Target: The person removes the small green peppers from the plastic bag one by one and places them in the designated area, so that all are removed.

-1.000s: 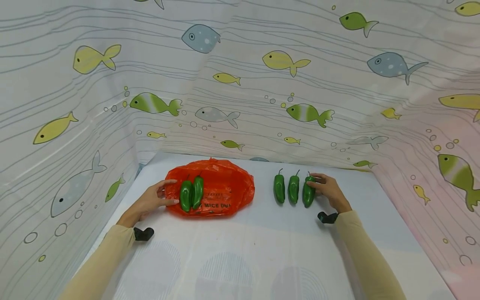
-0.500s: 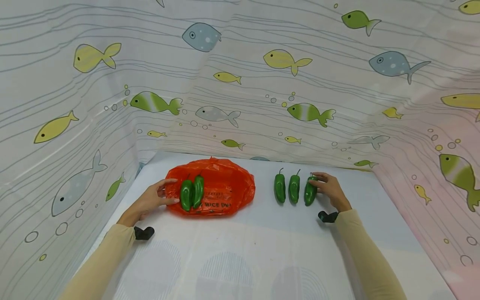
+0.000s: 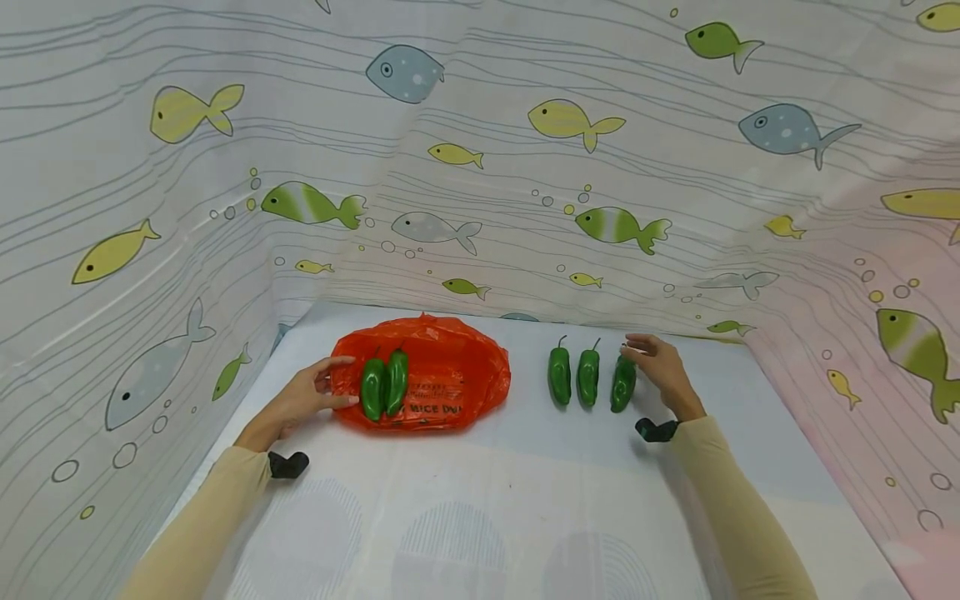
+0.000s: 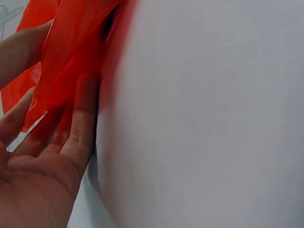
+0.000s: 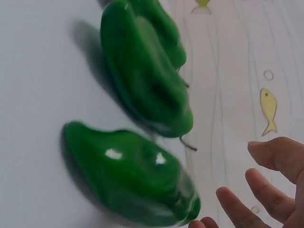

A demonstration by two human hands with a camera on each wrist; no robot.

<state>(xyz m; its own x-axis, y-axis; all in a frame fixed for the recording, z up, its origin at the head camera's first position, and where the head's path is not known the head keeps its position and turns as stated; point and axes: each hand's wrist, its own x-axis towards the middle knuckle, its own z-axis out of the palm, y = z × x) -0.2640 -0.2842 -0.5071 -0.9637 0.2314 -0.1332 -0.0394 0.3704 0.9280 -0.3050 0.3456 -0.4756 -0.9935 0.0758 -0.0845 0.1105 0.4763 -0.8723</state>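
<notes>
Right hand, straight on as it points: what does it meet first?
Likely the nearest pepper, at its stem end; the right hand may pass over it, as height is unclear.

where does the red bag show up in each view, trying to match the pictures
Head: the red bag lies slightly left of and below the centre.
Left wrist: the red bag is at the upper left, overlapping some of the fingers.
Right wrist: not in it.
Shared landmark: the left hand, at the bag's left side in the head view and along the left edge in the left wrist view.
</notes>
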